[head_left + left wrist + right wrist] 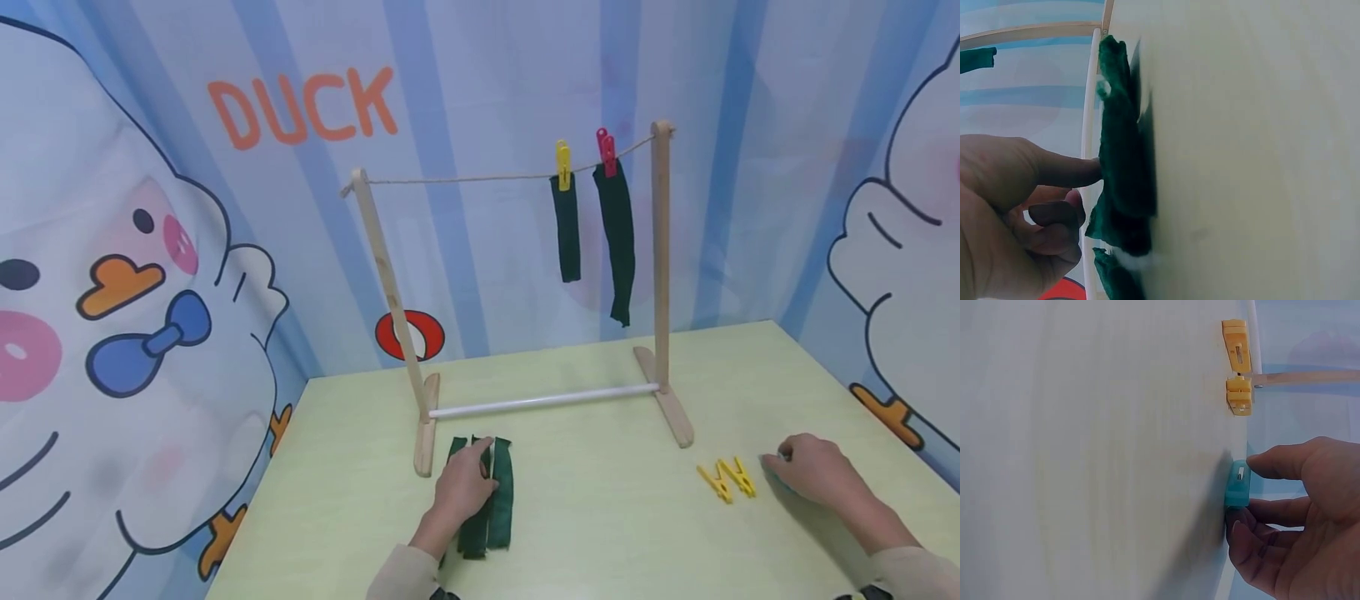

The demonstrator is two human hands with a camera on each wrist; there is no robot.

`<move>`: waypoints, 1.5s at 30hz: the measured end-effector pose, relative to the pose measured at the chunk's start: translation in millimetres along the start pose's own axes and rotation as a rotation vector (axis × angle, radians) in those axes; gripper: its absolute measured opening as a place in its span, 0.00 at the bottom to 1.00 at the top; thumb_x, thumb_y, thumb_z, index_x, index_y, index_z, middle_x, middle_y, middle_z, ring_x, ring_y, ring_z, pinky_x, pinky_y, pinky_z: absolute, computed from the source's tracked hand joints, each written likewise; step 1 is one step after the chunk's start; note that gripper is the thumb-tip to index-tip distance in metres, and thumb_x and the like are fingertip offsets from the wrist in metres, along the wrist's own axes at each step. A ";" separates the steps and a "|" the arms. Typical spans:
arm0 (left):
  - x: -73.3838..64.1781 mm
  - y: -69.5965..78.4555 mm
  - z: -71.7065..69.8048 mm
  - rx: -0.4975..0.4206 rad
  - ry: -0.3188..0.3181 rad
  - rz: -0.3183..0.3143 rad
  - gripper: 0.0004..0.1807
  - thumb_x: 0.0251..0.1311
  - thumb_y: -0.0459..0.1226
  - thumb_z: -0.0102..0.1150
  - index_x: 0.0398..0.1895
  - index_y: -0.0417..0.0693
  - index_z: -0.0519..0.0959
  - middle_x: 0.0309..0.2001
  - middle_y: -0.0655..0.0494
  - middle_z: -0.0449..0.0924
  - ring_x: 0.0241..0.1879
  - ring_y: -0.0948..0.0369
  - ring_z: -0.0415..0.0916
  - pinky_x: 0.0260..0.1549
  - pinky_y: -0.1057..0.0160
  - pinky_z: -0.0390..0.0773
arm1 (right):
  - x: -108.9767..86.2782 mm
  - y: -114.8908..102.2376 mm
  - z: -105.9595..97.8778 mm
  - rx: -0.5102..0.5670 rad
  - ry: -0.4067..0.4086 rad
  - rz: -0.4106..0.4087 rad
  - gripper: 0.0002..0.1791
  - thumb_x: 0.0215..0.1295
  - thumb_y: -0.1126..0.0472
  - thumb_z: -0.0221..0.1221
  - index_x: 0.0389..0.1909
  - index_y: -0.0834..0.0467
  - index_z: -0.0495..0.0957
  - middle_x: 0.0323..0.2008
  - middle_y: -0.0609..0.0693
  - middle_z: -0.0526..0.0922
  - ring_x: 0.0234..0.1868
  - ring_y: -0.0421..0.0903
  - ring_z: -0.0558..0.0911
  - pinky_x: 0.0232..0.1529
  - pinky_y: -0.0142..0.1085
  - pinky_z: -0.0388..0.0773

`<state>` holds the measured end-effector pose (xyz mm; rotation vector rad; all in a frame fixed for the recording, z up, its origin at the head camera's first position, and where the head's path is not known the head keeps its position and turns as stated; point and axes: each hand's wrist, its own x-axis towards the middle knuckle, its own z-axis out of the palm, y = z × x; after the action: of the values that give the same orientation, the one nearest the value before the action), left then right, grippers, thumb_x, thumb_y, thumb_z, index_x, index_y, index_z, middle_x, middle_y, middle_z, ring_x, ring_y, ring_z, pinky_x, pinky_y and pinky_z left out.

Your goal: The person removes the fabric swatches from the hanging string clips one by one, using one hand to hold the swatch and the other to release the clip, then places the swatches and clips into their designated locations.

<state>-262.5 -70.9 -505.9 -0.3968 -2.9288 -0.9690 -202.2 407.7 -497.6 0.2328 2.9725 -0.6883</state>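
Note:
My left hand [465, 483] is over several dark green cloth strips [501, 496] lying side by side on the table, its index finger stretched toward their far ends. In the left wrist view, the thumb [1072, 169] touches the edge of a green strip [1124, 156], while the other fingers bend beneath it. At the right, my right hand [817, 471] holds a teal clothespin [1238, 484] between thumb and fingers, close to the tabletop; the head view mostly hides this clothespin. Two yellow clothespins [726, 481] lie just left of that hand.
A wooden stand with a right post [661, 258] and left post [390, 292] carries a string [465, 179]. From it hang two green strips, under a yellow clothespin [563, 167] and a red clothespin [609, 156]. A white rod [543, 401] joins the posts low down.

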 end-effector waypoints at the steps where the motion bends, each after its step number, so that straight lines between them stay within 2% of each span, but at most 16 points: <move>1: 0.0 0.3 0.4 0.003 -0.005 -0.005 0.32 0.52 0.26 0.72 0.63 0.41 0.76 0.22 0.58 0.70 0.22 0.61 0.68 0.17 0.61 0.68 | -0.2 0.4 0.3 0.000 -0.001 0.001 0.27 0.68 0.56 0.61 0.43 0.83 0.74 0.35 0.71 0.80 0.32 0.54 0.80 0.36 0.52 0.79; 5: 1.0 1.3 2.5 0.018 -0.007 -0.032 0.33 0.52 0.27 0.72 0.65 0.38 0.74 0.23 0.57 0.70 0.23 0.60 0.69 0.21 0.58 0.71 | -1.1 2.0 0.8 0.001 -0.002 0.000 0.27 0.67 0.57 0.61 0.42 0.83 0.74 0.34 0.70 0.81 0.30 0.51 0.78 0.35 0.52 0.78; 9: 2.3 1.7 3.9 0.031 0.003 -0.046 0.35 0.53 0.28 0.72 0.66 0.36 0.71 0.25 0.56 0.71 0.26 0.59 0.69 0.24 0.57 0.73 | -0.8 3.2 1.7 -0.003 -0.001 0.000 0.27 0.67 0.56 0.61 0.42 0.83 0.75 0.35 0.71 0.81 0.32 0.53 0.79 0.37 0.53 0.78; 14: 2.4 2.5 1.3 0.029 0.008 -0.029 0.33 0.54 0.28 0.72 0.65 0.37 0.72 0.25 0.57 0.70 0.25 0.60 0.69 0.22 0.59 0.71 | -1.2 2.8 -0.5 0.001 -0.004 0.008 0.28 0.67 0.55 0.61 0.43 0.83 0.75 0.37 0.73 0.80 0.34 0.57 0.81 0.39 0.55 0.78; 19: 5.3 4.4 -5.5 0.025 0.021 -0.002 0.31 0.57 0.29 0.69 0.65 0.37 0.72 0.25 0.57 0.69 0.23 0.60 0.68 0.20 0.61 0.69 | -2.0 2.2 -9.7 -0.011 0.001 0.019 0.31 0.69 0.53 0.60 0.46 0.84 0.72 0.41 0.76 0.79 0.40 0.67 0.81 0.40 0.57 0.78; 22: 8.1 7.6 -10.8 0.020 0.034 0.004 0.30 0.59 0.29 0.67 0.66 0.38 0.72 0.25 0.57 0.69 0.22 0.60 0.67 0.20 0.61 0.68 | -1.2 1.0 -17.1 -0.028 0.027 0.029 0.32 0.70 0.53 0.59 0.49 0.84 0.70 0.41 0.76 0.79 0.40 0.67 0.81 0.38 0.56 0.78; 28: 14.4 15.7 -20.2 0.005 0.048 0.014 0.28 0.62 0.29 0.64 0.66 0.40 0.72 0.27 0.57 0.69 0.23 0.59 0.67 0.21 0.60 0.68 | -0.1 -9.3 -29.0 -0.030 0.113 -0.059 0.29 0.70 0.56 0.58 0.49 0.83 0.71 0.37 0.72 0.80 0.34 0.61 0.81 0.33 0.53 0.78; 32: 16.6 17.3 -23.0 0.002 0.056 0.010 0.27 0.62 0.29 0.64 0.65 0.41 0.73 0.28 0.57 0.70 0.24 0.59 0.68 0.22 0.60 0.68 | -0.6 -19.0 -30.5 -0.005 0.155 -0.118 0.26 0.70 0.58 0.57 0.49 0.82 0.73 0.38 0.72 0.80 0.35 0.63 0.81 0.34 0.54 0.78; 38: 21.7 19.2 -28.2 -0.020 0.084 0.024 0.26 0.63 0.29 0.64 0.65 0.40 0.73 0.30 0.55 0.73 0.25 0.59 0.69 0.23 0.61 0.70 | -0.7 -31.8 -30.2 0.040 0.211 -0.134 0.26 0.70 0.57 0.57 0.51 0.81 0.73 0.43 0.75 0.79 0.42 0.69 0.80 0.37 0.57 0.78; 45: 28.1 23.6 -34.9 -0.015 0.117 0.045 0.26 0.63 0.33 0.66 0.64 0.41 0.73 0.42 0.48 0.80 0.33 0.55 0.76 0.28 0.59 0.77 | 2.9 -51.0 -35.1 0.049 0.270 -0.208 0.25 0.71 0.58 0.58 0.52 0.79 0.74 0.45 0.75 0.79 0.43 0.69 0.80 0.40 0.58 0.78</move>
<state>-285.5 -66.8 -461.0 -0.3907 -2.7976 -0.9740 -215.0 378.4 -444.5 0.0186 3.2734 -0.8119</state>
